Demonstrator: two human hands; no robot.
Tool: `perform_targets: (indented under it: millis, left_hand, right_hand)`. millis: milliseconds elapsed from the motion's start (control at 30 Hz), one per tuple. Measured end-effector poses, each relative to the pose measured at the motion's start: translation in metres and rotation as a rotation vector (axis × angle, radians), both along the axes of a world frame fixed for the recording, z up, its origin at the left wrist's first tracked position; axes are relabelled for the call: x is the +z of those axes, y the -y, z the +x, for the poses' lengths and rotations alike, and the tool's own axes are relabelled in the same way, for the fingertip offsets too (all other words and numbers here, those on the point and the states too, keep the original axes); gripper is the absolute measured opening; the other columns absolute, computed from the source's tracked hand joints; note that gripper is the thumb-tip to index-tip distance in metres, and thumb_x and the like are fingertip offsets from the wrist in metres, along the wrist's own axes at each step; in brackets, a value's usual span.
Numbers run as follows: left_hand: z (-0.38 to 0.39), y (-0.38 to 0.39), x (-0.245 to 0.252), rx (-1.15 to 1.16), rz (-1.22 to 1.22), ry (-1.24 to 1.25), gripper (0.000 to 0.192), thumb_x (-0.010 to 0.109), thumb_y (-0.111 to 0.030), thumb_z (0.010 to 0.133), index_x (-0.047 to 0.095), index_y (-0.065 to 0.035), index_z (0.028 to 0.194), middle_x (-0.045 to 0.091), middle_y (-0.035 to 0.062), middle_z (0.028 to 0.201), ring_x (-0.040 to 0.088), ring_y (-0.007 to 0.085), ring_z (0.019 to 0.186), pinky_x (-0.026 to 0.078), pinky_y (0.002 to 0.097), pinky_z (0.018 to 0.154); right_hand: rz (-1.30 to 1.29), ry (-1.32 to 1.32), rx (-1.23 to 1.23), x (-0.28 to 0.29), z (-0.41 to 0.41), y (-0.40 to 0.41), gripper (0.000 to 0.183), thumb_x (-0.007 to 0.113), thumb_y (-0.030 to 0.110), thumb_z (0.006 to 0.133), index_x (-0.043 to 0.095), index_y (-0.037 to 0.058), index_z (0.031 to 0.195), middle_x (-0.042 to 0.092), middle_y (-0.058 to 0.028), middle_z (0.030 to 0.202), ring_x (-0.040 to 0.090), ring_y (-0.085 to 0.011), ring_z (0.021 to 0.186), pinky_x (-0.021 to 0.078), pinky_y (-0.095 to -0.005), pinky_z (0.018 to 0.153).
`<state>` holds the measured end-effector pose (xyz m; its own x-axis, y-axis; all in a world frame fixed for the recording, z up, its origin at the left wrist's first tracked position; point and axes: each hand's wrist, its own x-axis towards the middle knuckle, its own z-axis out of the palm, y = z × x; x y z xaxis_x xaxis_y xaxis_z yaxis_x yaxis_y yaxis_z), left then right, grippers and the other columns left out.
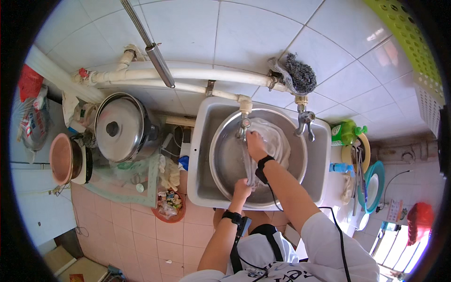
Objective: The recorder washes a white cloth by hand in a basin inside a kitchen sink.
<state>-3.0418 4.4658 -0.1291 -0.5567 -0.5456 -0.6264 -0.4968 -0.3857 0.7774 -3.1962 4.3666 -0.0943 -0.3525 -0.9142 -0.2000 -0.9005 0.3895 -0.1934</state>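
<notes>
A wet white cloth (275,141) lies bunched in a large stainless steel basin (303,155), and part of it stretches in a narrow strip between my hands. My left hand (243,188), near the basin's front, grips the lower end of that strip. Higher up, just below the left tap (243,127), my right hand (256,144) is closed around the cloth. The basin stands inside a grey rectangular sink (202,176). Water covers part of the basin's bottom. My fingers partly hide the stretch of cloth they hold.
A second tap (304,123) juts over the basin's right rim. Steel scouring pads (299,75) sit on the pipe above. A green detergent bottle (347,132) and a teal bowl (378,187) stand at right. Leftward are a lidded pot (119,128), a glass tabletop (123,190) and a waste bin (181,215).
</notes>
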Motion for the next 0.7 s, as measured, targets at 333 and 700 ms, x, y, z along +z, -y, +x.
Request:
perform_targets:
  millis: [333,700]
  left_hand:
    - [-0.010,0.009,0.041,0.302,-0.129,0.012,0.020,0.049,0.004,0.079,0.049,0.0092,0.098,0.059,0.0200,0.087,0.063,0.0268,0.077,0.050,0.0334,0.066]
    - [-0.003,0.006,0.021,0.081,-0.343,0.083,0.014,0.052,-0.004,0.069,0.055,0.0027,0.081,0.057,0.0259,0.079,0.051,0.0449,0.081,0.041,0.0469,0.071]
  right_hand:
    - [-0.223,0.447,-0.144,0.043,-0.018,-0.065,0.038,0.055,0.012,0.078,0.050,0.0114,0.116,0.056,-0.0159,0.089,0.055,-0.0326,0.078,0.0445,-0.0401,0.070]
    - [0.217,-0.115,0.465,0.023,0.019,-0.125,0.047,0.057,0.020,0.074,0.048,0.0184,0.121,0.040,-0.0071,0.130,0.035,-0.0286,0.119,0.0233,-0.0631,0.093]
